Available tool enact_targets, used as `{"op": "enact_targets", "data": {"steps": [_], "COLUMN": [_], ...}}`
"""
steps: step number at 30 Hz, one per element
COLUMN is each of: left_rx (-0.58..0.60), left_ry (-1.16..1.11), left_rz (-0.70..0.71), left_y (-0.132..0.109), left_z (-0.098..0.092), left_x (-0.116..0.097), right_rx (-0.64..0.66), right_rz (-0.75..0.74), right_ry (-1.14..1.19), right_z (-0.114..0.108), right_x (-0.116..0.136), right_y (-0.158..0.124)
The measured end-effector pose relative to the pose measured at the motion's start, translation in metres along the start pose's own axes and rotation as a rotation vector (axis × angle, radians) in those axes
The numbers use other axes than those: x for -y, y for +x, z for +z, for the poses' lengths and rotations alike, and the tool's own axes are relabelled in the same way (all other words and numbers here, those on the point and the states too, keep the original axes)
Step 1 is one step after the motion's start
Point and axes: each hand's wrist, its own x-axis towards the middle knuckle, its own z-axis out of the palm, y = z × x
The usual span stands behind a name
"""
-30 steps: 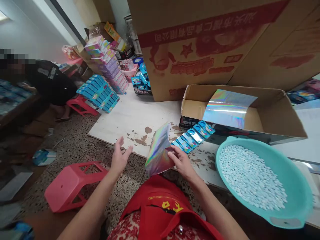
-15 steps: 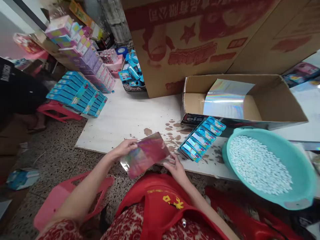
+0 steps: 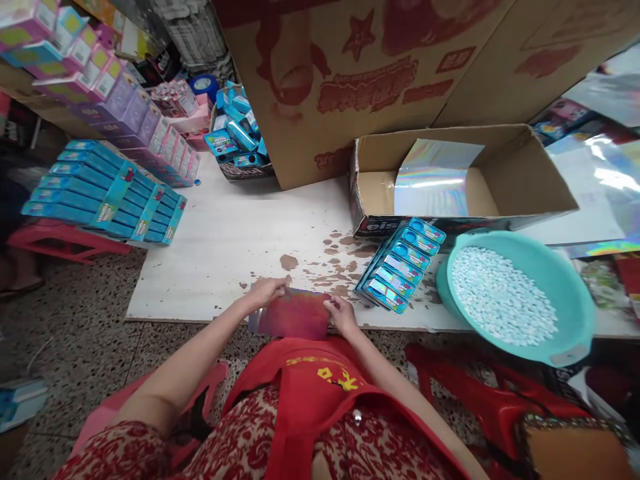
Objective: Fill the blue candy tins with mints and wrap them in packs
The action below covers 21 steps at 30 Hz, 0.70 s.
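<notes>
A shiny, mirror-like foil sheet (image 3: 297, 315) reflects red and purple and is held low, over the table's front edge and close to the red apron. My left hand (image 3: 267, 291) is closed on its upper left edge. At the right end, my right hand (image 3: 341, 315) pinches the upper corner between thumb and fingers. To the right of that hand, a stack of small blue printed packs (image 3: 400, 267) lies in a row on the table.
An open cardboard box (image 3: 530, 180) holds a curved holographic sheet (image 3: 435, 180). A turquoise basin (image 3: 575, 293) contains white tablets (image 3: 500, 297). Blue cartons (image 3: 107, 197) sit on a red stool at left, near stacked pink and purple boxes (image 3: 125, 110). Tall cardboard (image 3: 345, 80) stands behind.
The foil sheet has been levelled from a tilt, and my right hand now grips its right corner where its fingers were loose beside it. The view has shifted too.
</notes>
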Motion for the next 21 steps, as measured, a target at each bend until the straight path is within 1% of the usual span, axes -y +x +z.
{"op": "enact_targets", "data": {"steps": [3, 5, 7, 9, 10, 12, 15, 17, 21], "left_rx": [-0.073, -0.111, -0.149, -0.183, -0.18, -0.128, -0.031, -0.015, -0.006], "left_ry": [0.013, 0.02, 0.027, 0.005, -0.013, -0.043, -0.044, -0.049, -0.072], "left_rz": [-0.004, 0.001, 0.012, 0.062, 0.099, 0.159, 0.144, 0.115, 0.125], "left_y": [0.002, 0.004, 0.01, 0.019, 0.024, 0.036, 0.051, 0.059, 0.066], "left_z": [0.004, 0.001, -0.003, -0.006, -0.006, -0.004, 0.003, 0.007, 0.009], "left_x": [0.004, 0.003, -0.003, -0.017, -0.026, -0.046, -0.069, -0.075, -0.072], "right_rx": [-0.026, -0.032, -0.036, -0.044, -0.052, -0.07, -0.096, -0.124, -0.162], "right_rz": [0.004, -0.003, -0.012, -0.023, -0.028, -0.035, -0.045, -0.067, -0.183], "right_ry": [0.0, -0.002, -0.012, -0.033, -0.048, -0.092, -0.199, -0.296, -0.523], "right_z": [-0.001, -0.004, -0.006, -0.007, -0.007, -0.005, -0.002, -0.001, -0.003], "right_x": [0.002, 0.005, 0.009, 0.01, 0.01, 0.008, 0.006, 0.009, 0.024], "right_y": [0.003, 0.007, 0.012, 0.015, 0.016, 0.017, 0.012, 0.008, 0.002]}}
